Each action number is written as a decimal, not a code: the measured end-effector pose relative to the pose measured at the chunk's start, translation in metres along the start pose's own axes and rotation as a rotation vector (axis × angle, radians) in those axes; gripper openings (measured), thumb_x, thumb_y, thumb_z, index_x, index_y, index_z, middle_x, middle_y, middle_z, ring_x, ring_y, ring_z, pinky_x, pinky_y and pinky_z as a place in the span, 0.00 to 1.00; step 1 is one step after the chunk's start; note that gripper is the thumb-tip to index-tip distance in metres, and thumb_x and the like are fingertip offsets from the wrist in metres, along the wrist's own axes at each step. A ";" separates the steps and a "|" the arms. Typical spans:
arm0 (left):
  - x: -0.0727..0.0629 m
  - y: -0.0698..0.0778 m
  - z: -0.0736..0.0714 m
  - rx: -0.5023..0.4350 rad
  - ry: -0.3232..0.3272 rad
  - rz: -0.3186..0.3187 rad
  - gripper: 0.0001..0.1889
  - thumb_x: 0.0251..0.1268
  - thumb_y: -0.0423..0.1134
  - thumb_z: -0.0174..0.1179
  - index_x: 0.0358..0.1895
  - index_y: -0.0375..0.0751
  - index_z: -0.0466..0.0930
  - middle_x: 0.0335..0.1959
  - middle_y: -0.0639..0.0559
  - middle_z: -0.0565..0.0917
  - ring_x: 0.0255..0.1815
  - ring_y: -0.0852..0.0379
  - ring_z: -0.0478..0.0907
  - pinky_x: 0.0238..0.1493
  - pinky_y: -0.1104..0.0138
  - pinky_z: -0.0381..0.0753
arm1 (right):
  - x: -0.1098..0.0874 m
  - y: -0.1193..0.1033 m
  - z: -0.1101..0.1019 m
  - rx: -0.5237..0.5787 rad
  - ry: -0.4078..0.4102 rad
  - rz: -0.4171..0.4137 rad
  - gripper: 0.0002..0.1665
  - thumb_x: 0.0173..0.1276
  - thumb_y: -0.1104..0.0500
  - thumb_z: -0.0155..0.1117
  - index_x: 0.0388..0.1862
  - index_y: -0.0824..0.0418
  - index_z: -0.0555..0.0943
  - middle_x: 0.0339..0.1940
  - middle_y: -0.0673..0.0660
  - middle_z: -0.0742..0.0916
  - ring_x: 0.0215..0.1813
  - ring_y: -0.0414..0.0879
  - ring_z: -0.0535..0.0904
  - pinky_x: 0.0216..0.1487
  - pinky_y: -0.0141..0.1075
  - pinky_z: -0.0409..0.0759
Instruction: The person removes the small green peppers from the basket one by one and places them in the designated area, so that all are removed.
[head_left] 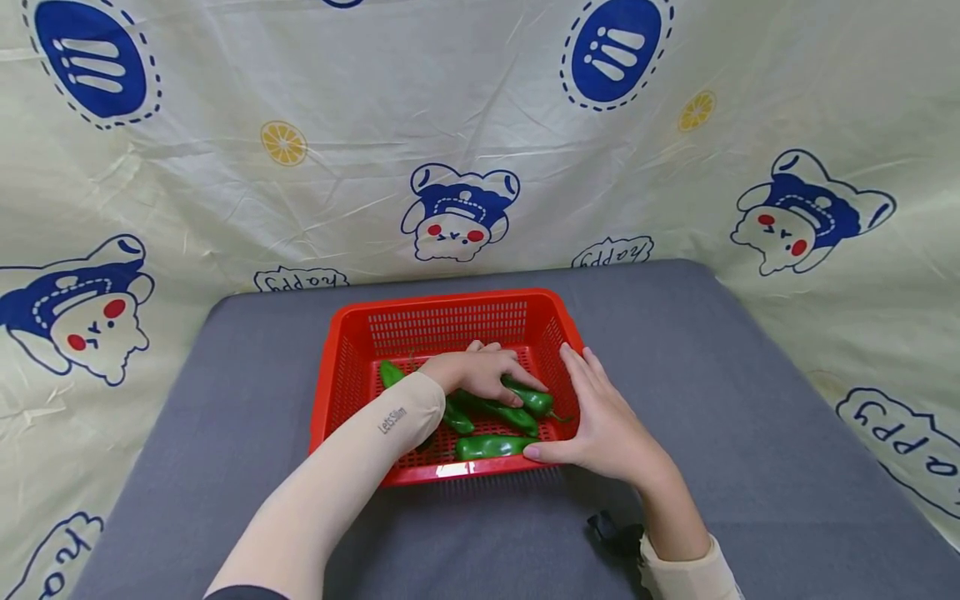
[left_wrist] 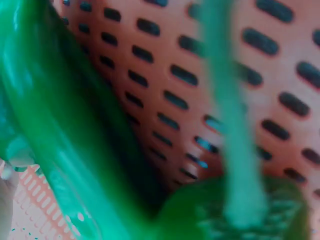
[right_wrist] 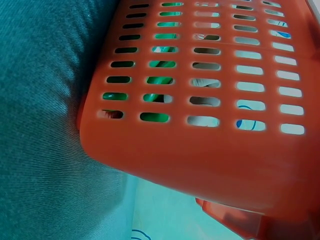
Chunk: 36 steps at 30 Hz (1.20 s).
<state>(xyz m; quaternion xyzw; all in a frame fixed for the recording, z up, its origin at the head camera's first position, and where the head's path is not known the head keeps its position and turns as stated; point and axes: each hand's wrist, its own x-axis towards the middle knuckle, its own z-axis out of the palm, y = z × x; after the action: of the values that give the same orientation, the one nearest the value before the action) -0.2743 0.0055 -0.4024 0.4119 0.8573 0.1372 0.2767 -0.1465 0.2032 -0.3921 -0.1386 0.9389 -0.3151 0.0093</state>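
Several green peppers (head_left: 491, 447) lie in a red perforated plastic basket (head_left: 446, 306). My left hand (head_left: 480, 371) reaches down into it, its index finger and thumb spread over a pepper (head_left: 534, 402) near the right side. The other left fingers extend toward the far side. Close up in the left wrist view are a long pepper (left_wrist: 70, 125) and a pepper stem (left_wrist: 232, 125). At the basket's front right corner, my right hand (head_left: 611, 425) rests on the rim, thumb along the front edge and nearly straight fingers on the right side. The basket's outer wall (right_wrist: 185, 155) fills much of the right wrist view.
Under the basket is a table with a grey cloth (head_left: 675, 358). A small black object (head_left: 615, 533) sits beside my right wrist. Behind and along the sides hangs a pale printed sheet (head_left: 465, 100) with cartoon figures.
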 end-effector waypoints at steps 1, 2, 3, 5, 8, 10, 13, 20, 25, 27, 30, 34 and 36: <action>0.000 0.000 0.000 -0.004 -0.002 0.016 0.24 0.69 0.49 0.60 0.67 0.75 0.72 0.65 0.60 0.74 0.65 0.57 0.63 0.74 0.49 0.54 | 0.000 0.000 0.000 0.002 0.001 -0.001 0.76 0.42 0.36 0.80 0.82 0.56 0.46 0.82 0.58 0.54 0.82 0.60 0.42 0.61 0.68 0.72; -0.001 -0.001 0.000 -0.009 -0.005 0.035 0.24 0.70 0.48 0.59 0.67 0.73 0.72 0.65 0.59 0.74 0.64 0.58 0.64 0.73 0.52 0.57 | 0.000 0.000 0.000 0.002 0.001 -0.002 0.76 0.42 0.35 0.80 0.82 0.56 0.46 0.82 0.58 0.54 0.82 0.60 0.42 0.60 0.68 0.73; -0.001 -0.001 0.000 -0.012 -0.008 0.055 0.24 0.70 0.48 0.59 0.68 0.70 0.72 0.64 0.59 0.74 0.63 0.59 0.65 0.72 0.55 0.61 | 0.000 0.000 0.000 0.003 0.002 -0.003 0.76 0.42 0.35 0.80 0.82 0.55 0.46 0.82 0.58 0.54 0.82 0.60 0.42 0.60 0.68 0.73; -0.002 -0.001 -0.001 -0.017 -0.014 0.094 0.24 0.71 0.46 0.59 0.69 0.65 0.73 0.64 0.58 0.75 0.61 0.60 0.66 0.69 0.59 0.66 | 0.000 0.000 -0.001 0.004 0.002 -0.003 0.76 0.42 0.34 0.80 0.82 0.55 0.46 0.82 0.58 0.54 0.82 0.60 0.42 0.60 0.67 0.74; -0.004 -0.001 -0.001 -0.013 -0.012 0.133 0.24 0.71 0.44 0.58 0.69 0.61 0.73 0.63 0.57 0.75 0.59 0.60 0.66 0.68 0.62 0.69 | 0.000 0.000 -0.001 0.004 0.000 -0.003 0.77 0.42 0.34 0.80 0.82 0.55 0.46 0.82 0.58 0.54 0.82 0.60 0.42 0.60 0.67 0.74; -0.005 -0.001 -0.002 -0.006 -0.003 0.136 0.24 0.71 0.44 0.59 0.69 0.61 0.73 0.63 0.56 0.74 0.59 0.59 0.66 0.68 0.62 0.69 | 0.001 0.000 -0.001 0.004 -0.002 -0.002 0.77 0.42 0.33 0.80 0.82 0.55 0.46 0.82 0.58 0.53 0.82 0.60 0.42 0.61 0.68 0.73; -0.007 0.000 -0.002 -0.005 0.007 0.131 0.24 0.71 0.44 0.59 0.69 0.61 0.73 0.64 0.56 0.73 0.60 0.59 0.66 0.68 0.61 0.69 | 0.001 0.000 -0.001 0.001 -0.003 0.001 0.77 0.42 0.33 0.80 0.82 0.55 0.46 0.82 0.58 0.53 0.82 0.60 0.42 0.61 0.68 0.72; -0.011 0.000 -0.003 -0.013 0.030 0.122 0.24 0.69 0.44 0.61 0.68 0.61 0.75 0.64 0.56 0.74 0.62 0.59 0.67 0.68 0.60 0.71 | 0.000 0.000 0.000 0.000 -0.004 0.004 0.76 0.43 0.35 0.80 0.82 0.56 0.46 0.82 0.58 0.53 0.82 0.59 0.42 0.62 0.69 0.71; -0.012 -0.001 -0.005 -0.028 0.041 0.139 0.24 0.68 0.43 0.62 0.67 0.58 0.75 0.64 0.55 0.75 0.62 0.58 0.67 0.67 0.62 0.72 | 0.000 0.000 0.000 -0.004 -0.004 0.007 0.77 0.42 0.33 0.79 0.82 0.56 0.46 0.82 0.58 0.53 0.82 0.60 0.42 0.62 0.70 0.70; -0.013 -0.001 -0.006 -0.042 0.043 0.143 0.24 0.68 0.43 0.62 0.67 0.58 0.76 0.63 0.55 0.75 0.61 0.59 0.67 0.66 0.64 0.72 | 0.000 -0.001 0.000 -0.005 -0.004 0.007 0.77 0.42 0.33 0.79 0.82 0.56 0.46 0.82 0.58 0.53 0.82 0.60 0.42 0.61 0.69 0.71; -0.015 -0.002 -0.008 -0.049 0.049 0.144 0.24 0.67 0.43 0.63 0.67 0.58 0.76 0.60 0.55 0.76 0.58 0.59 0.68 0.61 0.66 0.74 | 0.000 -0.001 0.000 -0.007 -0.004 0.007 0.77 0.42 0.34 0.79 0.82 0.56 0.46 0.82 0.59 0.53 0.82 0.60 0.42 0.61 0.69 0.71; -0.018 -0.002 -0.010 -0.032 0.078 0.122 0.25 0.66 0.45 0.64 0.66 0.62 0.76 0.52 0.55 0.77 0.51 0.59 0.69 0.52 0.68 0.75 | 0.000 0.000 0.000 -0.007 -0.002 0.007 0.77 0.42 0.34 0.79 0.82 0.56 0.46 0.82 0.59 0.53 0.82 0.60 0.42 0.61 0.69 0.71; -0.021 -0.002 -0.012 -0.030 0.099 0.098 0.25 0.66 0.46 0.65 0.66 0.64 0.76 0.49 0.55 0.76 0.50 0.59 0.69 0.49 0.68 0.75 | 0.000 0.000 0.000 -0.007 -0.001 0.006 0.76 0.43 0.34 0.79 0.82 0.56 0.46 0.82 0.59 0.53 0.82 0.60 0.42 0.61 0.69 0.71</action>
<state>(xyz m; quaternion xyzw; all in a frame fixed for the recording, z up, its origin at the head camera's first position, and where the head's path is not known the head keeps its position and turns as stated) -0.2720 -0.0122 -0.3860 0.4421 0.8465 0.1837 0.2328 -0.1467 0.2032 -0.3924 -0.1359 0.9403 -0.3119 0.0105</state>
